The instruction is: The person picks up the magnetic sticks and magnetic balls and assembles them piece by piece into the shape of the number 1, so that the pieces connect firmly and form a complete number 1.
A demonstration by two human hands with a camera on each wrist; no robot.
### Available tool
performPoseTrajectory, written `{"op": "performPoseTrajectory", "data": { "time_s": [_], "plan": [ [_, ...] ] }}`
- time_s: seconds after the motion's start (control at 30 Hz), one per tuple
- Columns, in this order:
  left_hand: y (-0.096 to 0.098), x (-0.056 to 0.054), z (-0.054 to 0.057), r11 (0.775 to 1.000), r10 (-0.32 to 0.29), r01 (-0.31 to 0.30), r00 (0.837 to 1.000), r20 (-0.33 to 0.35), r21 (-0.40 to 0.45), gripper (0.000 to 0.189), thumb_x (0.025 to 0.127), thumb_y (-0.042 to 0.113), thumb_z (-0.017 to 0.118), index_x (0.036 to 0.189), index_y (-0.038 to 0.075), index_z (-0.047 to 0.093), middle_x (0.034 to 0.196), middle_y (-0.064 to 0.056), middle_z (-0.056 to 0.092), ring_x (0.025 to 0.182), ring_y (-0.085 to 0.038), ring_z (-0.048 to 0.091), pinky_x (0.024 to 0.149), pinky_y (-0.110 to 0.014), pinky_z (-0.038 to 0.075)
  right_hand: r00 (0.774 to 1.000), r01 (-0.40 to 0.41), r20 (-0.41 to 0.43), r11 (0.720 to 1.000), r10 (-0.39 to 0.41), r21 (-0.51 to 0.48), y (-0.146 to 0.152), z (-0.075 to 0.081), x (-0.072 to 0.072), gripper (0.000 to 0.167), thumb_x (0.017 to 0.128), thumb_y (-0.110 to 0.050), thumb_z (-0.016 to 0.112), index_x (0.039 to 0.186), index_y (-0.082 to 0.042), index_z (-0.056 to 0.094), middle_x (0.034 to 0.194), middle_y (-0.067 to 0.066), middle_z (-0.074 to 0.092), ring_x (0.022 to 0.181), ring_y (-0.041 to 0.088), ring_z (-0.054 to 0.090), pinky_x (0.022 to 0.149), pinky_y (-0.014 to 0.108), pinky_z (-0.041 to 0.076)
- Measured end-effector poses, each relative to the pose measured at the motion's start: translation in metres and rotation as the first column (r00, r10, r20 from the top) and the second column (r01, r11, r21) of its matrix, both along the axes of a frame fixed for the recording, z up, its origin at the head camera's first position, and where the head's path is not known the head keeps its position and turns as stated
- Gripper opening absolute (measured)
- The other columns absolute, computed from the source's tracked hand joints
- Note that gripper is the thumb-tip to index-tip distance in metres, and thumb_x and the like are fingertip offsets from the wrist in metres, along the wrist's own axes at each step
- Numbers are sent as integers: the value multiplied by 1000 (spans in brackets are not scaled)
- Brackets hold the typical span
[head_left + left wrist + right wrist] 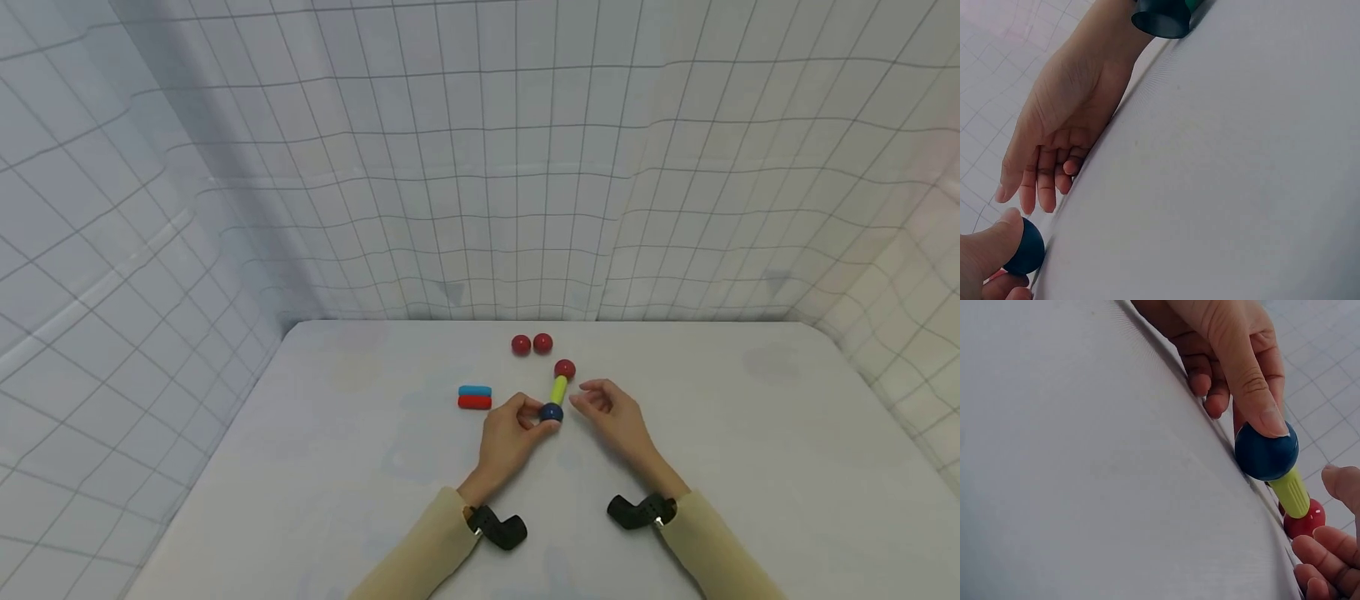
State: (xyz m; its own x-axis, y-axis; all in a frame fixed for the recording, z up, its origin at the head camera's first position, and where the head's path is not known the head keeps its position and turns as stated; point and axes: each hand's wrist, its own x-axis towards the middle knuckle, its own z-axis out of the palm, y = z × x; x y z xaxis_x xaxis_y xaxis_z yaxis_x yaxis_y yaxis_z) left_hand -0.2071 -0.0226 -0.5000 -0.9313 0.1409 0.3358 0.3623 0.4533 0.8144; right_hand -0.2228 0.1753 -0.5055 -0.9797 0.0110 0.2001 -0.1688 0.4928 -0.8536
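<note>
1. Clock directions are read from the blue ball (551, 412) in the head view, twelve being the table's far edge. The left hand (507, 433), at eight, pinches that ball between thumb and fingers; a firm, still grip there should steady the whole piece.
2. Mind the line: the yellow-green rod (558, 390) runs from the blue ball towards one, with a red ball (565, 369) at its far end. Any push is best made along that axis (a sideways shove could well tilt the rod in its seat).
3. The right hand (617, 421), at three, holds nothing; its fingers are loosely bent, the thumb apart from them. Bracing the red ball with it would probably stop the piece swinging.
4. Check both joints by eye. The right wrist view shows rod and balls meeting end to end, but how deeply the rod is seated I cannot tell.
5. Work clear of the loose pieces: the light blue rod (475, 390) and red rod (475, 402) lie side by side just past nine, and two spare red balls (521, 344) sit between eleven and twelve (round things roll at a nudge).
</note>
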Motion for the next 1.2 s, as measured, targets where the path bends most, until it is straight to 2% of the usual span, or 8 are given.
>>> {"op": "performPoseTrajectory", "data": {
  "time_s": [0.2, 0.37, 0.63, 0.9, 1.2],
  "plan": [
    [6, -4, 1, 997, 35, -35, 999, -12, -63, 29, 77, 34, 79, 95, 16, 66, 79, 8, 67, 59, -2, 51, 53, -22, 40, 998, -49, 45, 999, 49, 2, 0, 4, 1, 34, 87, -36, 70, 105, -7, 65, 85, 2, 63, 73, 17, 54, 64, 25, 44],
    [9, -7, -1, 994, 52, -55, 998, -27, -96, 29, 78, 36, 78, 96, 17, 66, 78, 9, 66, 57, -1, 49, 50, -21, 37, 996, -64, 67, 997, 61, 36, -1, 7, -1, 33, 87, -35, 70, 102, -6, 66, 82, 1, 62, 73, 16, 55, 65, 28, 44],
    [11, -9, -4, 991, 72, -72, 997, -11, -113, 31, 76, 42, 77, 96, 21, 66, 85, 10, 69, 56, 2, 50, 48, -21, 37, 988, -94, 128, 994, 87, 53, -3, 12, -3, 38, 86, -40, 69, 101, -5, 67, 80, 0, 62, 73, 16, 55, 65, 31, 44],
    [12, -10, -3, 988, 86, -91, 995, -42, -126, 33, 75, 43, 78, 95, 20, 66, 84, 10, 69, 56, 1, 49, 48, -20, 36, 979, -139, 156, 989, 129, 51, -4, 18, -3, 34, 86, -38, 69, 93, -4, 68, 76, 1, 60, 71, 15, 53, 62, 28, 42],
    [15, -10, -2, 983, 107, -112, 993, -44, -148, 33, 73, 43, 79, 94, 21, 66, 83, 11, 68, 56, 2, 49, 49, -20, 35, 974, -138, 185, 990, 130, 28, -5, 17, -3, 32, 84, -37, 72, 85, -6, 68, 69, -1, 60, 67, 15, 52, 60, 27, 40]
  ]
}}
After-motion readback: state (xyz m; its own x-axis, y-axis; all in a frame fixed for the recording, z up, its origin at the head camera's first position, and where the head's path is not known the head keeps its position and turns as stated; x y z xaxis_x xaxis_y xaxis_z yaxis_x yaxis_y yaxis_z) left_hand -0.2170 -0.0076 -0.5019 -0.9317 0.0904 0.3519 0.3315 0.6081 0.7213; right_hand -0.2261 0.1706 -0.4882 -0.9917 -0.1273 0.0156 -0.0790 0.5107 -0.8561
